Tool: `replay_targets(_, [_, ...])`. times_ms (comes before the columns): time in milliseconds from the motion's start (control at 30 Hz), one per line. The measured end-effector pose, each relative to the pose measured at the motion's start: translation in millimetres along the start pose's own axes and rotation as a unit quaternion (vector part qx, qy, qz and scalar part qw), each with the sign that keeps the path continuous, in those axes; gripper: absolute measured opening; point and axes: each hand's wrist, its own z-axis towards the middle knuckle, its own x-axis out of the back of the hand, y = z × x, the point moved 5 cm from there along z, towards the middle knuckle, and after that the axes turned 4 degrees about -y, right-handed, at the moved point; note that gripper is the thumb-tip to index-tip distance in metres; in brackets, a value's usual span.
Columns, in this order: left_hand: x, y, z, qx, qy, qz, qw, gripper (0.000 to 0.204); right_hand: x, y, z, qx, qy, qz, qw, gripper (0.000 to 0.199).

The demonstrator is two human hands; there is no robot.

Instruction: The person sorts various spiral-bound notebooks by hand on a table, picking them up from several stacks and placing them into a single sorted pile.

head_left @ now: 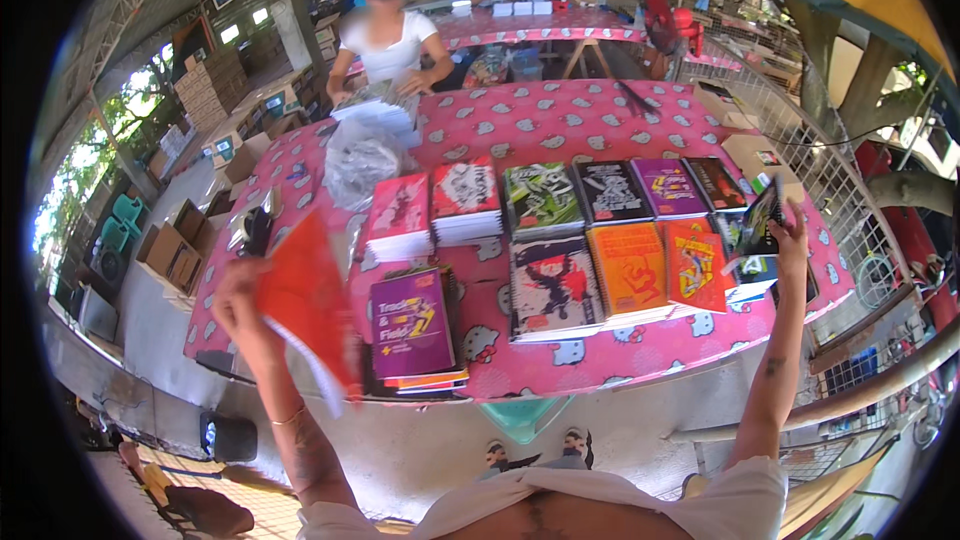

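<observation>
My left hand (243, 302) grips an orange-red notebook (308, 298), raised and tilted over the table's left front edge, its white pages hanging below. On the right, the fingers of my right hand (789, 236) are closed on a dark-covered notebook (762, 224) over the far right stack. Between my hands stand stacks of spiral notebooks: a white-and-black one with red (555, 285), an orange one (628, 268), a green one (543, 197), a black one (612, 190) and a purple one (667, 187). Nearer my left hand lies a mixed pile topped by a purple notebook (412, 320).
Pink and red notebook stacks (465, 192) stand at the middle left of the pink patterned table (540, 125). Behind them is a crumpled clear plastic bag (362, 162). Across the table a person in white (385, 45) handles a paper stack. Cardboard boxes (178, 250) stand left; a metal railing (830, 155) runs right.
</observation>
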Motion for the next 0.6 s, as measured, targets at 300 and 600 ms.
replay_targets(300, [-77, -53, 21, 0.015, -0.101, 0.278, 0.955, 0.053, -368, -72, -266, 0.102, -0.341, -0.015, 0.934, 0.072])
replay_targets(600, [-232, -75, -131, -0.046, -0.297, 0.169, 0.939, 0.046, -221, -2, -202, 0.221, -0.173, -0.433, 0.856, 0.084])
